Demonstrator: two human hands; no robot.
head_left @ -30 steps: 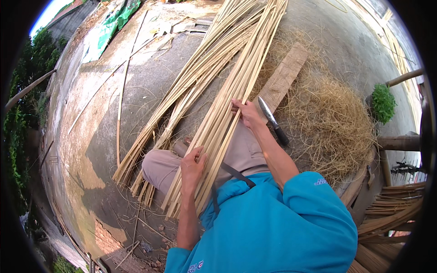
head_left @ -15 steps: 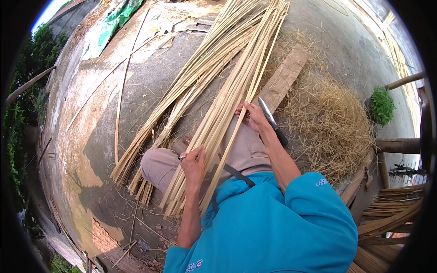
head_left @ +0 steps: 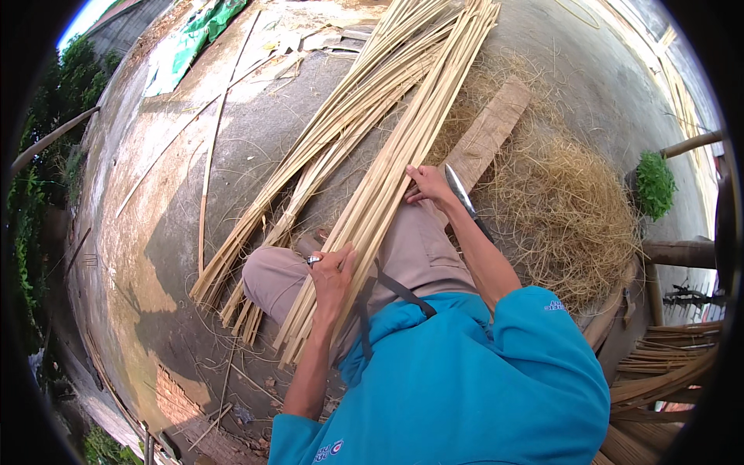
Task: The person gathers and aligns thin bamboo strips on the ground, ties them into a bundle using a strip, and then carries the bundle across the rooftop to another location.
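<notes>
A long bundle of pale bamboo strips point(head_left: 395, 163) lies slantwise across my lap, its near ends beside my left forearm. My left hand point(head_left: 332, 271), with a ring on one finger, is closed round the near part of the bundle. Farther up, my right hand point(head_left: 428, 186) grips the bundle's right edge, thumb on top and fingers partly hidden beneath. Just right of that hand, a knife point(head_left: 460, 191) with a bright blade and dark handle lies by a flat wooden board point(head_left: 490, 128). My right forearm passes close to its handle.
More bamboo strips point(head_left: 310, 147) lie on the concrete floor to the left. A heap of curly shavings point(head_left: 566, 217) spreads on the right, near a green plant point(head_left: 655, 184). Two long thin strips point(head_left: 211, 159) lie farther left. Stacked strips point(head_left: 666, 356) stand at lower right.
A strip that stood apart at the bundle's right side now lies in against the others. My right hand has shifted slightly up, with its fingers over the bundle's edge; my left stays in place.
</notes>
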